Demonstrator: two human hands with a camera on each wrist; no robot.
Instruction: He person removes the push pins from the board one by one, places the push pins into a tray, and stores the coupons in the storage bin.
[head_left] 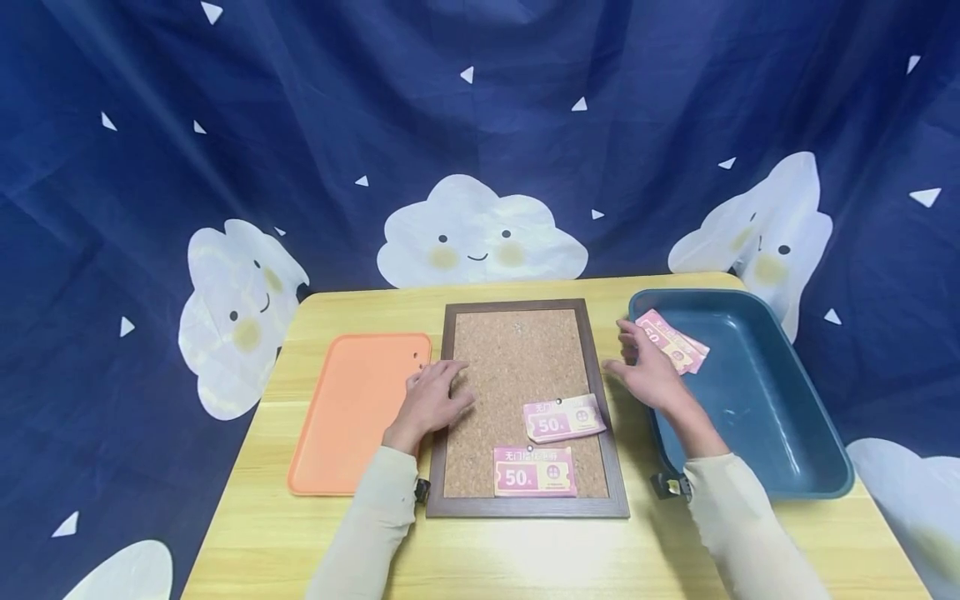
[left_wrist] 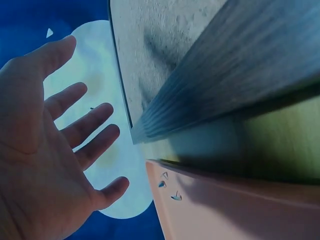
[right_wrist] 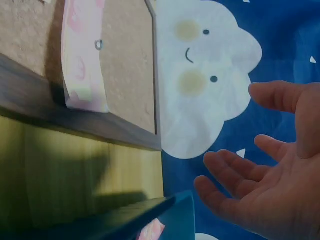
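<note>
My left hand [head_left: 431, 402] hovers over the left side of the cork board [head_left: 495, 358], its fingers spread and holding nothing in the left wrist view. My right hand [head_left: 647, 367], also holding nothing, is above the left rim of the blue bin [head_left: 757, 400], with relaxed fingers. Inside that bin lie pink paper coupons [head_left: 675, 343], partly hidden by the right hand. Two more coupons are on the board: a slightly tilted upper coupon [head_left: 562, 419] and a lower coupon [head_left: 534, 473]. Each has a small pin at its top edge.
An orange tray [head_left: 352, 417] lies left of the board, with several small pins [left_wrist: 170, 187] at its far right corner. Everything stands on a light wooden table [head_left: 517, 550]. Behind it hangs a blue curtain [head_left: 315, 83] with clouds.
</note>
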